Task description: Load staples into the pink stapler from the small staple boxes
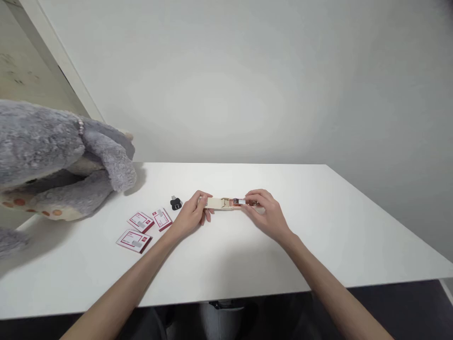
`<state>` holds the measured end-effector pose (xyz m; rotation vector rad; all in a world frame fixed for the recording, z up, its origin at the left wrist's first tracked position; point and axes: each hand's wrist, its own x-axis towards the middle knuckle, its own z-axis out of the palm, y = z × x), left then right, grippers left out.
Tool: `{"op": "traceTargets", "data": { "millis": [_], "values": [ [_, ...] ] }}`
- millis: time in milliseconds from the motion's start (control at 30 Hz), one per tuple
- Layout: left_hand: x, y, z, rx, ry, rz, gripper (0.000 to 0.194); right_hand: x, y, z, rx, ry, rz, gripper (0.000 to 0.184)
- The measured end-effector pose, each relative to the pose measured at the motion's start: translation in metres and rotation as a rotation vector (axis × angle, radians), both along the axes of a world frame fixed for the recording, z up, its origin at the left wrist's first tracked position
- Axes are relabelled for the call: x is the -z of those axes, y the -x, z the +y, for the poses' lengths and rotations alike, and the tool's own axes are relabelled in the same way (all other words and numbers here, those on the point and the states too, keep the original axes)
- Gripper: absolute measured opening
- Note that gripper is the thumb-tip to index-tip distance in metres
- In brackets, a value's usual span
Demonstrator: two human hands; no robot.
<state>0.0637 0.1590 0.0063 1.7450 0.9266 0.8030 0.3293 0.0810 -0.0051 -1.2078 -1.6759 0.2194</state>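
Observation:
A cream-coloured stapler [216, 203] lies opened out lengthwise in front of me, its reddish inner channel showing towards the right. My left hand [194, 208] is closed round its left end, thumb on top. Over the right part, my right hand [264, 208] is closed, with thumb and fingertips at a short silver strip of staples [241, 201] above the channel. The right hand partly hides the stapler's far end. Left of my left hand sits a small black staple remover [175, 203] with a metal tip.
Three white-and-red staple boxes [140, 221] lie on the white table [226, 264] near my left forearm. A big grey plush toy [109, 151] takes up the table's left side. Behind the table rises a plain wall [226, 85]. The table's front edge runs below my forearms.

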Motion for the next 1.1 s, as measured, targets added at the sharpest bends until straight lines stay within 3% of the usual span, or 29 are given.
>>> {"op": "traceTargets", "data": {
  "millis": [1100],
  "values": [
    [0.0050, 0.0000, -0.0014, -0.013, -0.036, 0.013, 0.047, 0.0004, -0.0012, -0.0045, -0.013, -0.030, -0.016, 0.009]
  ]
}}
